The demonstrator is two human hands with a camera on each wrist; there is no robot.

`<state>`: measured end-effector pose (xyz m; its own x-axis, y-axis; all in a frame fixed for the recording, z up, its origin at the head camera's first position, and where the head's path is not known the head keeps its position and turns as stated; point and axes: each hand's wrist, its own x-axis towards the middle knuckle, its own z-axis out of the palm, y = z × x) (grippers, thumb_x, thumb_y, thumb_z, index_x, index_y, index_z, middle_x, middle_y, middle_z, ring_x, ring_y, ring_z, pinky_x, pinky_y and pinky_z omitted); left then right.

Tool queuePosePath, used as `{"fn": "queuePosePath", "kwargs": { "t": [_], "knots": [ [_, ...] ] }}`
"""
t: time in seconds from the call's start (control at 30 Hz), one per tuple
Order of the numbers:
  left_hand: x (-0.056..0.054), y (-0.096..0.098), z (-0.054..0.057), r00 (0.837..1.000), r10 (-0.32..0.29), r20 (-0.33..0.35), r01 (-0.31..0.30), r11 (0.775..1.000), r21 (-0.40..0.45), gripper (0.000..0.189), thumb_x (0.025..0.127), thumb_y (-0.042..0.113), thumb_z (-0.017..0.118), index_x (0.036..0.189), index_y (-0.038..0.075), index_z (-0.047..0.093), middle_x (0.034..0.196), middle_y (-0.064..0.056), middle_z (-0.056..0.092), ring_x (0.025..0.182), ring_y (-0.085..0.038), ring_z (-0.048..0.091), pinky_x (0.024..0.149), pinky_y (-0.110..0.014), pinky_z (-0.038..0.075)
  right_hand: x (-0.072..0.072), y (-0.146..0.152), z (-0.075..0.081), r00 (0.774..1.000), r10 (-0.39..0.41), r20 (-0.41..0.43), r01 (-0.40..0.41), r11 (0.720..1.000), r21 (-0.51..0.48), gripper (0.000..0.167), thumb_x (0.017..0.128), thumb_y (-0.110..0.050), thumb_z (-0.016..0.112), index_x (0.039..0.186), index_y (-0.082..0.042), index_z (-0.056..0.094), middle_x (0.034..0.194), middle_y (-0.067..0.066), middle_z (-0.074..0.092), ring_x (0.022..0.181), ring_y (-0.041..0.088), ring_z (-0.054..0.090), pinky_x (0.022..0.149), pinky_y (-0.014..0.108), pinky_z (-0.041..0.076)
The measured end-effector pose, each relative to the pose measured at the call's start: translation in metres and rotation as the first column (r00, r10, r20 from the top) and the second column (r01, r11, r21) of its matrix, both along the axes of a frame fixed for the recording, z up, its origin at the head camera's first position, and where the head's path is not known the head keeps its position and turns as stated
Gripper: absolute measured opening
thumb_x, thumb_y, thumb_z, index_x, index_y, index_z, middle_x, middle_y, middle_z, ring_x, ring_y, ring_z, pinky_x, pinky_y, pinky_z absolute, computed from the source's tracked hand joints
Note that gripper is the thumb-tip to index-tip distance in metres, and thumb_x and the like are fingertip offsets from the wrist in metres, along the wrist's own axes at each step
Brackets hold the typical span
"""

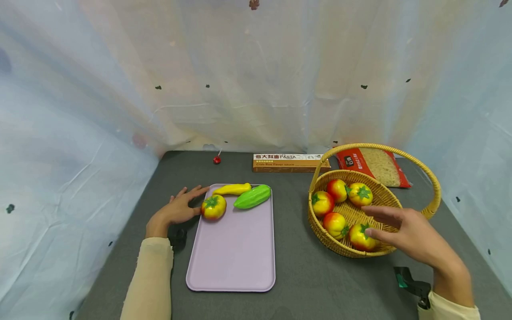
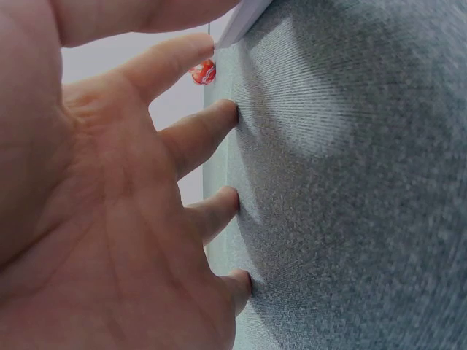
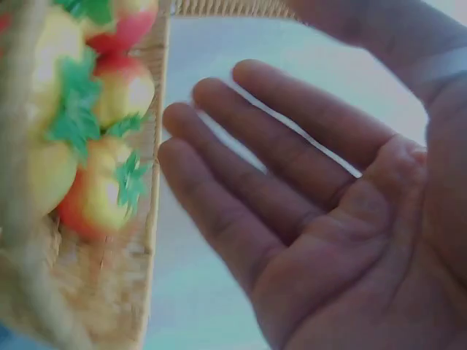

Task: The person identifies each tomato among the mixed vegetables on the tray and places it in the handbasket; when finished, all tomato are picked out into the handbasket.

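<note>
My left hand (image 1: 178, 210) lies at the left edge of a lilac tray (image 1: 236, 253), fingers spread and straight. In the left wrist view its fingertips (image 2: 228, 113) meet the grey tabletop. On the tray, by the thumb, sits a red-yellow fruit with a green leafy top (image 1: 214, 207); a yellow, pepper-like piece (image 1: 232, 189) and a ridged green vegetable (image 1: 252, 197) lie near it. My right hand (image 1: 416, 231) hovers over the right side of a wicker basket (image 1: 332, 243), fingers extended and holding nothing. Several similar red-yellow fruits (image 1: 361, 237) lie inside the basket.
The basket's tall handle (image 1: 428, 178) arches up beside my right hand. Behind stand a pasta box (image 1: 291, 163) and a red noodle bag (image 1: 374, 166). A small red cherry-like item (image 1: 217, 159) lies at the back. Plastic sheeting (image 1: 256, 89) walls the table.
</note>
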<state>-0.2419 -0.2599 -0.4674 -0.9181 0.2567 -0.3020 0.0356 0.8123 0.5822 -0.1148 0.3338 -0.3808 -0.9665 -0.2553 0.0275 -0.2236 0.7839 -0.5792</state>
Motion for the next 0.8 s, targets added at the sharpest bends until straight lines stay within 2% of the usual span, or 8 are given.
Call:
{"fn": "queuePosePath", "kwargs": {
  "t": [0.1,0.2,0.3,0.4,0.5,0.6,0.8],
  "knots": [
    [0.000,0.000,0.000,1.000,0.006,0.003,-0.006,1.000,0.000,0.074,0.104,0.026,0.066,0.173,0.027,0.037,0.184,-0.018,0.017,0.168,-0.056,-0.004,0.126,-0.082,-0.011,-0.002,-0.012,0.003,0.998,0.041,-0.040,-0.045,0.992,-0.115,0.051,0.098,-0.025,0.084,0.148,-0.026,0.070,0.145,-0.003,0.074,0.123,-0.012,0.065,0.093,0.010,0.054],
    [0.000,0.000,0.001,1.000,0.006,0.001,-0.006,1.000,0.000,0.075,0.104,0.027,0.066,0.173,0.026,0.037,0.184,-0.018,0.017,0.167,-0.056,-0.004,0.126,-0.082,-0.011,-0.007,-0.026,0.004,0.992,0.073,-0.106,-0.097,0.966,-0.241,0.057,0.096,-0.012,0.085,0.149,-0.024,0.069,0.145,-0.009,0.073,0.126,-0.008,0.068,0.097,0.009,0.054],
    [0.001,0.000,0.001,1.000,0.009,-0.001,-0.009,1.000,-0.001,0.075,0.104,0.027,0.066,0.173,0.026,0.038,0.184,-0.018,0.017,0.167,-0.056,-0.004,0.126,-0.082,-0.011,-0.016,-0.042,0.004,0.980,0.089,-0.177,-0.146,0.928,-0.342,0.062,0.093,0.000,0.084,0.150,-0.018,0.068,0.145,-0.005,0.073,0.129,-0.001,0.069,0.103,0.011,0.054],
    [0.001,0.000,0.002,1.000,0.009,0.001,-0.009,1.000,-0.001,0.075,0.104,0.027,0.066,0.173,0.026,0.037,0.184,-0.019,0.016,0.167,-0.056,-0.004,0.126,-0.082,-0.011,-0.025,-0.058,0.006,0.970,0.112,-0.217,-0.201,0.872,-0.446,0.064,0.090,0.010,0.082,0.149,-0.011,0.068,0.147,0.007,0.072,0.134,0.006,0.069,0.109,0.016,0.053],
    [0.002,0.001,0.003,1.000,0.012,0.006,-0.012,1.000,-0.003,0.075,0.103,0.027,0.066,0.173,0.026,0.037,0.184,-0.018,0.016,0.167,-0.056,-0.005,0.126,-0.082,-0.011,-0.034,-0.079,0.008,0.954,0.174,-0.245,-0.284,0.788,-0.546,0.064,0.088,0.017,0.080,0.147,-0.003,0.068,0.147,0.020,0.070,0.137,0.015,0.069,0.112,0.021,0.054],
    [0.001,0.001,0.003,1.000,0.013,0.005,-0.013,1.000,-0.003,0.075,0.103,0.026,0.067,0.172,0.026,0.038,0.184,-0.019,0.017,0.167,-0.056,-0.004,0.126,-0.082,-0.011,-0.043,-0.103,0.009,0.936,0.238,-0.258,-0.348,0.723,-0.597,0.063,0.086,0.016,0.081,0.146,0.000,0.068,0.146,0.024,0.070,0.136,0.022,0.070,0.112,0.027,0.056],
    [0.003,0.000,0.003,1.000,0.003,0.001,-0.003,1.000,0.003,0.075,0.103,0.027,0.068,0.172,0.025,0.039,0.183,-0.020,0.018,0.166,-0.058,-0.002,0.125,-0.083,-0.009,-0.060,-0.156,0.007,0.909,0.335,-0.250,-0.417,0.682,-0.601,0.057,0.091,-0.005,0.088,0.145,-0.008,0.071,0.147,0.014,0.072,0.138,0.030,0.069,0.114,0.033,0.056]
  ]
}}
